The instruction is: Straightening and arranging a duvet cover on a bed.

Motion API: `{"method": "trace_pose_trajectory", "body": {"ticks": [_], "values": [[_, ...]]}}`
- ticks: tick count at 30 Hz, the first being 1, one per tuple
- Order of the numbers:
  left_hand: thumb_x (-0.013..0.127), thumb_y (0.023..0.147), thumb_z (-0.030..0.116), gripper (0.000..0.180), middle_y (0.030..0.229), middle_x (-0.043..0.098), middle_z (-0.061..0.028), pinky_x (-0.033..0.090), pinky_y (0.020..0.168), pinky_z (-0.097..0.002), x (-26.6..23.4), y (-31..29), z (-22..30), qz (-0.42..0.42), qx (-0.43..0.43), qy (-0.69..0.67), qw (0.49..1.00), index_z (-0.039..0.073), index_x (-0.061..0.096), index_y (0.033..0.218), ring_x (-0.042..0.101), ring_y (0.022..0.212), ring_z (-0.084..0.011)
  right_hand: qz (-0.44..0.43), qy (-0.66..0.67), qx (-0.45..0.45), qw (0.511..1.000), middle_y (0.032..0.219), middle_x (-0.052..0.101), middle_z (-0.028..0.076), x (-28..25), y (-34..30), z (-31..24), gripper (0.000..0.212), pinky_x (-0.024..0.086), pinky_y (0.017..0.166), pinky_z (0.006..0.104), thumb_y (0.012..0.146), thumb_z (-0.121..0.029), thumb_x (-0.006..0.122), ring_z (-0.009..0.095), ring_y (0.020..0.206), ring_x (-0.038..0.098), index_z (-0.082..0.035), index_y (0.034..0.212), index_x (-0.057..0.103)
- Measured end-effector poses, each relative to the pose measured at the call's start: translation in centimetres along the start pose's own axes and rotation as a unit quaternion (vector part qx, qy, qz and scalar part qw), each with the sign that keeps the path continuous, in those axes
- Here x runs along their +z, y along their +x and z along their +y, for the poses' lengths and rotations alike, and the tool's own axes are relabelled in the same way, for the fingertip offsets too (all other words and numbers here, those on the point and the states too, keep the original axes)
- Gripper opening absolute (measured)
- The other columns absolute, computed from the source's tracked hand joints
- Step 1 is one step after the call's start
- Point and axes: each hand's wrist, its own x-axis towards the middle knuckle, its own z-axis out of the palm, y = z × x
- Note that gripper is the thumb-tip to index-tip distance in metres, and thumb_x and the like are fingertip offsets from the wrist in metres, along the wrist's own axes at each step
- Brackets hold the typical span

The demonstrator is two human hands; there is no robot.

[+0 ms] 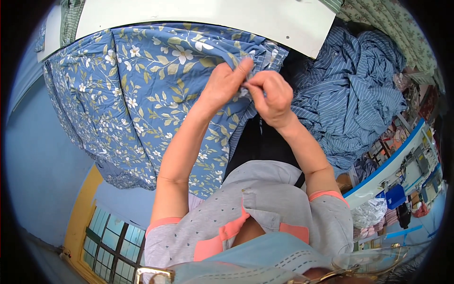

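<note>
A large blue fabric (156, 75) with white flowers and olive leaves hangs over the white table and down toward my lap. At its right edge, my left hand (223, 84) is closed on a gathered part of the cloth, thumb raised. Close against it, my right hand (274, 97) is closed in a pinch at the bunched edge. What lies between those fingertips is too small to make out. A lighter, patterned piece of the fabric's edge shows just beyond the hands.
A white table (208, 14) crosses the far side. To the right lies a big heap of blue striped fabric (352, 94). A blue-edged table (392, 156) with assorted items stands farther right. At lower left is a barred window (113, 236) in a yellow frame.
</note>
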Motion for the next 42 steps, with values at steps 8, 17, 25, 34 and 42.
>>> {"method": "trace_pose_trajectory", "body": {"ticks": [8,17,25,34,42], "values": [[0.062,0.091,0.021,0.038,0.053,0.042,0.0061,0.029,0.045,-0.0292,-2.0,-2.7,-1.3,-0.019,0.085,0.018,0.996,0.005,0.052,0.059,0.036,0.053,-0.0043,-0.055,-0.051,0.093,0.993,0.093,0.063,0.009,0.8,1.2,7.5,0.02,0.052,0.068,0.0308,0.08,0.001,0.07,0.021,0.077,0.064,-0.004,0.099,0.067],[0.065,0.095,0.02,0.026,0.064,0.047,0.0072,0.03,0.05,-0.0253,-4.8,-7.3,-1.0,-0.049,0.096,-0.013,0.994,0.005,0.058,0.075,0.037,0.059,-0.0038,-0.169,-0.211,-0.021,0.963,0.1,0.058,0.006,4.1,0.9,6.8,0.04,0.047,0.081,0.0401,0.07,-0.017,0.078,0.026,0.095,0.058,-0.012,0.107,0.065],[0.067,0.094,0.015,0.023,0.064,0.047,0.0064,0.03,0.05,-0.0254,-6.6,-10.1,-0.1,-0.042,0.094,-0.03,0.994,0.005,0.057,0.075,0.037,0.059,-0.0044,-0.262,-0.174,-0.036,0.948,0.083,0.066,0.01,6.0,1.5,9.6,0.019,0.05,0.07,0.0448,0.067,-0.006,0.069,0.031,0.08,0.064,-0.009,0.085,0.065],[0.069,0.092,0.017,0.022,0.061,0.048,0.006,0.031,0.047,-0.026,-9.0,-8.9,2.6,-0.097,0.059,0.027,0.993,0.003,0.06,0.076,0.04,0.054,-0.0045,-0.195,0.242,0.169,0.935,0.082,0.054,-0.005,1.5,4.4,11.8,0.014,0.04,0.068,0.0195,0.077,0.009,0.057,0.005,0.075,0.049,-0.004,0.083,0.058],[0.064,0.08,0.02,0.022,0.057,0.049,0.0029,0.034,0.046,-0.0296,-5.0,-0.4,3.5,-0.127,0.074,0.184,0.972,0.002,0.058,0.068,0.043,0.051,-0.0073,-0.162,0.298,0.141,0.93,0.089,0.058,-0.003,1.7,4.0,7.3,0.015,0.045,0.078,0.0192,0.079,0.009,0.061,0.005,0.085,0.055,-0.002,0.09,0.06]]}}
